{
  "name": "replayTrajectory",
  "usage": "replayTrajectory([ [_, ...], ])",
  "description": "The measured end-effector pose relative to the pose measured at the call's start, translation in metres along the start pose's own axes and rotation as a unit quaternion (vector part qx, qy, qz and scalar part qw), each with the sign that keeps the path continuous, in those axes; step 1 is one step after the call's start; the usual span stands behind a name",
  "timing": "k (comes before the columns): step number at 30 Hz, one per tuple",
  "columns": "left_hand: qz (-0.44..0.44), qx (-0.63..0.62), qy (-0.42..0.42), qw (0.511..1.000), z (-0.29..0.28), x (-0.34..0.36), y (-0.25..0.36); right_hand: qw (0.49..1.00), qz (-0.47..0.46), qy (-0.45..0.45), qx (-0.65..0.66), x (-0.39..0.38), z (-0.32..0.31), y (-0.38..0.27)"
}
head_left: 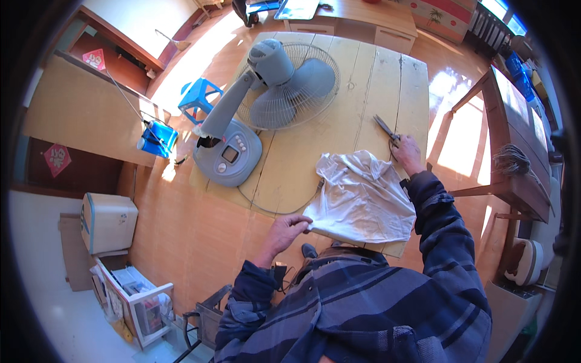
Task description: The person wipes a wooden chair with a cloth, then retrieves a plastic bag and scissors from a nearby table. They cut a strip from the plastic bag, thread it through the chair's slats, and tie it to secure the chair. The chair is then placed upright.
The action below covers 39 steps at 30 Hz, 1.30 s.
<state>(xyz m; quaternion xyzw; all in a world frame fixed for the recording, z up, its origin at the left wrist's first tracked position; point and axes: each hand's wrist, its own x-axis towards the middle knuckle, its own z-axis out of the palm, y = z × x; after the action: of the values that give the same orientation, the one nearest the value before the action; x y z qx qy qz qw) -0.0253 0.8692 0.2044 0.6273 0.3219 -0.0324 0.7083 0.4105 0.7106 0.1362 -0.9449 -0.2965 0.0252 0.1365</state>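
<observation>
A white cloth (363, 199), creased and spread out, lies at the near edge of the wooden table (387, 78). My left hand (283, 235) pinches its near left corner between thumb and fingers. Beyond the cloth on the right, my right hand (407, 152) is closed around the handles of a pair of scissors (382, 125). The blades point away from me and to the left, over the tabletop. A grey-blue electric fan (225, 158) stands on the table's left part, its neck tilted and its wire-guarded head leaning over the boards. Its cord runs towards the cloth.
A blue plastic stool (200, 97) and a blue sprayer tank (158, 139) are on the floor to the left. At right stands a brown wooden table (514, 133) with a bundle of grey strands (513, 159). A white rack (134, 302) with goods is at lower left.
</observation>
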Motion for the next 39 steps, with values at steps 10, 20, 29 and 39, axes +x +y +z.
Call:
replayTrajectory([
  [10,0.073,-0.064,-0.013,0.995,0.005,0.051,0.060,0.883,-0.330,-0.138,0.302,-0.154,-0.059,-0.123],
  [20,0.141,0.037,-0.064,0.987,-0.002,0.102,0.108,0.912,-0.229,-0.015,0.339,-0.147,-0.050,-0.157],
  [29,0.444,0.353,0.020,0.823,-0.039,0.125,0.130,0.942,-0.173,-0.043,0.284,-0.154,-0.056,-0.207],
  [39,0.571,0.404,0.107,0.706,-0.015,0.132,0.168,0.953,-0.186,0.100,0.215,-0.159,-0.087,-0.215],
])
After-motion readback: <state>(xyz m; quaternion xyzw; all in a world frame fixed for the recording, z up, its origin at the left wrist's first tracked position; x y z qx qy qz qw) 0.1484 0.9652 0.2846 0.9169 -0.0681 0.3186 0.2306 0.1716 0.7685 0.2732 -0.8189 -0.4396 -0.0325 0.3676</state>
